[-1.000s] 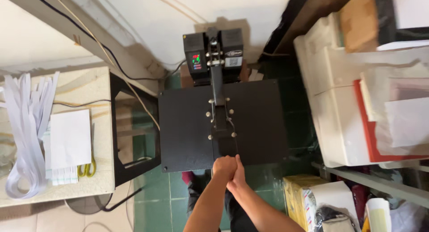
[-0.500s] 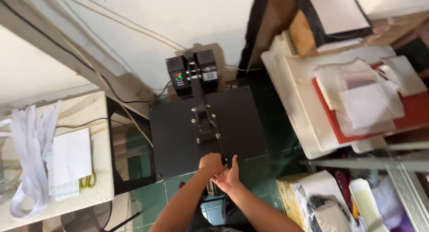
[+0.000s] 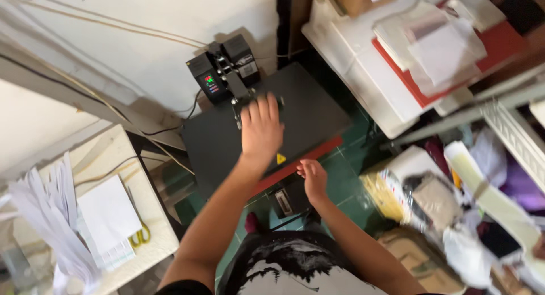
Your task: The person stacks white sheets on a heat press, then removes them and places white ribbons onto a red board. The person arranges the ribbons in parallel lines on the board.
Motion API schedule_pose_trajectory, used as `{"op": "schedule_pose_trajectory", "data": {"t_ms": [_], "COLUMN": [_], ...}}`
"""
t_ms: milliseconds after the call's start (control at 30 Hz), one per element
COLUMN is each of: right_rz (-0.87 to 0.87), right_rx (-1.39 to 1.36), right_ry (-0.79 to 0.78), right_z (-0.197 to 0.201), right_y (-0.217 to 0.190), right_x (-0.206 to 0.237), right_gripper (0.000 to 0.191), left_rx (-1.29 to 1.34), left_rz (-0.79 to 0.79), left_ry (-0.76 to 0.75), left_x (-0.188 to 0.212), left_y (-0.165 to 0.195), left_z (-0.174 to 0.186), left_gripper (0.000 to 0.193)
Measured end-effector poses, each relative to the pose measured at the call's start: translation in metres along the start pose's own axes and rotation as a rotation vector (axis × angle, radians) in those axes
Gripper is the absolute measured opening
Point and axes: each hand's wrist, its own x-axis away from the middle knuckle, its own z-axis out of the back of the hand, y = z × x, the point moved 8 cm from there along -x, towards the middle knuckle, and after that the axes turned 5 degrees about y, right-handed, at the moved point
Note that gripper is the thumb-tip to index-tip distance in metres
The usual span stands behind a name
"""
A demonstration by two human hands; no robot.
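Green floor tiles (image 3: 335,170) and a pale wall frame the workshop I watch from above. At centre sits a black heat press (image 3: 267,130), its dark top plate raised a little over a red pad (image 3: 306,158) showing along the front edge. My left hand (image 3: 261,127) lies flat on the plate, fingers spread wide, just below the press's control box (image 3: 213,82) at 11 o'clock. My right hand (image 3: 312,178) hovers loosely open, holding nothing, just in front of the red pad at 5 o'clock. At 8 o'clock a pale desk (image 3: 122,153) carries white paper stacks (image 3: 108,218) and yellow scissors (image 3: 139,235). Cluttered shelves (image 3: 397,62) stand at 2 o'clock.
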Motion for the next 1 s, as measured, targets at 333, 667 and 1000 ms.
{"op": "schedule_pose_trajectory", "data": {"t_ms": [333, 667, 1000], "right_rz": [-0.078, -0.246, -0.374], "right_rx": [0.272, 0.376, 0.49], "right_ry": [0.249, 0.377, 0.254], "right_z": [0.057, 0.116, 0.182], "right_y": [0.091, 0.116, 0.172], "right_x": [0.151, 0.253, 0.315], "right_gripper": [0.029, 0.024, 0.024], "left_rx": [0.158, 0.663, 0.453], "left_rz": [0.029, -0.05, 0.05], "left_ry": [0.121, -0.464, -1.122], "left_x": [-0.099, 0.098, 0.326], "left_y": [-0.085, 0.033, 0.109], "left_z": [0.022, -0.076, -0.28], "left_gripper": [0.093, 0.057, 0.077]}}
